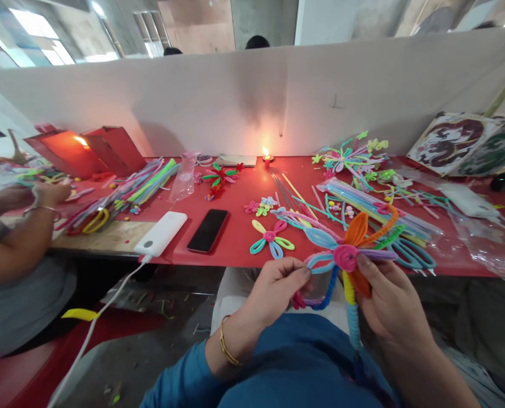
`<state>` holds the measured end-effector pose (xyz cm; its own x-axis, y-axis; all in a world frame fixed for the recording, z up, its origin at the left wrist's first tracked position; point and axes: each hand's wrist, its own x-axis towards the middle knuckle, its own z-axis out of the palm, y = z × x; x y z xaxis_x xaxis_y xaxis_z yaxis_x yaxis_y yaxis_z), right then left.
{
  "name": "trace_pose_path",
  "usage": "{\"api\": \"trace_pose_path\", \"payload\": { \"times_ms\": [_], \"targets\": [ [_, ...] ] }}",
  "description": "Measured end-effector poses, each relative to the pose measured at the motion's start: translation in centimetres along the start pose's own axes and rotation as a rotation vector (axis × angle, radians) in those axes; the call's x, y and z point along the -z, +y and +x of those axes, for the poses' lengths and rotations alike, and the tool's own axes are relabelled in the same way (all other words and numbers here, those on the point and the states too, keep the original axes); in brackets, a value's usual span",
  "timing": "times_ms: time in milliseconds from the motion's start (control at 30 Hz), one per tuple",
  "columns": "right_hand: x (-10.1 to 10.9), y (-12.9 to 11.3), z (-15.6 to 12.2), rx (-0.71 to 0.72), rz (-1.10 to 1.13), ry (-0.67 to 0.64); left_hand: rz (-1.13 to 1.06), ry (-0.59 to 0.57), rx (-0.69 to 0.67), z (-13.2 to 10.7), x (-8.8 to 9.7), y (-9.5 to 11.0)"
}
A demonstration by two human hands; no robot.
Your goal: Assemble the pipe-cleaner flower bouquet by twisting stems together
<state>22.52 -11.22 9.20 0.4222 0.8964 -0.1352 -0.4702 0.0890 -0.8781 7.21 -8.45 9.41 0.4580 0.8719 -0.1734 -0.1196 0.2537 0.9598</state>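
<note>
Between my hands, above the table's front edge, is a pipe cleaner flower [346, 258] with a pink coiled centre and blue, orange and purple petals. A yellow and light blue wrapped stem hangs below it. My left hand [278, 283] pinches the tip of a light blue petal. My right hand [390, 294] grips the flower near its centre, at the purple and orange petals. Pink, dark blue, orange and green pipe cleaner strands branch out around it. A smaller multicoloured pipe cleaner flower [270, 236] lies on the table just beyond my left hand.
On the red table [239, 198] are a lit candle [266, 158], a black phone [208, 230], a white power bank [161, 233] with a cable, bundled pipe cleaners [150, 181] and blue-handled scissors [416, 255]. A co-worker's arm [26, 238] is at left. A white partition [192, 102] stands behind.
</note>
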Motion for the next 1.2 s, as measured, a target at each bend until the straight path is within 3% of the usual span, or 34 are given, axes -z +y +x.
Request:
{"api": "trace_pose_path", "payload": {
  "times_ms": [167, 367, 633, 767, 967, 1200],
  "targets": [
    [0.1, 0.0, 0.2, 0.018, 0.026, 0.008, 0.02, 0.108, -0.053, 0.3, 0.1, -0.6],
    [0.6, -0.2, 1.4, 0.06, 0.086, 0.07, 0.007, 0.154, -0.144, -0.4, 0.1, -0.6],
    [-0.5, 0.2, 1.6, 0.061, 0.135, 0.025, 0.28, -0.102, -0.056, -1.0, -1.7, -2.0],
    [-1.4, 1.1, 0.7, 0.009, 0.096, -0.057, 0.016, -0.172, -0.107, -0.4, -2.0, -2.6],
    [-1.2, 1.6, 0.4, -0.06, -0.028, -0.248, -0.265, 0.067, -0.054, 0.1, -1.9, -2.1],
    [0.2, 1.7, 0.4, -0.043, -0.124, -0.316, -0.121, 0.162, -0.093, 0.2, -1.4, -2.3]
  ]
}}
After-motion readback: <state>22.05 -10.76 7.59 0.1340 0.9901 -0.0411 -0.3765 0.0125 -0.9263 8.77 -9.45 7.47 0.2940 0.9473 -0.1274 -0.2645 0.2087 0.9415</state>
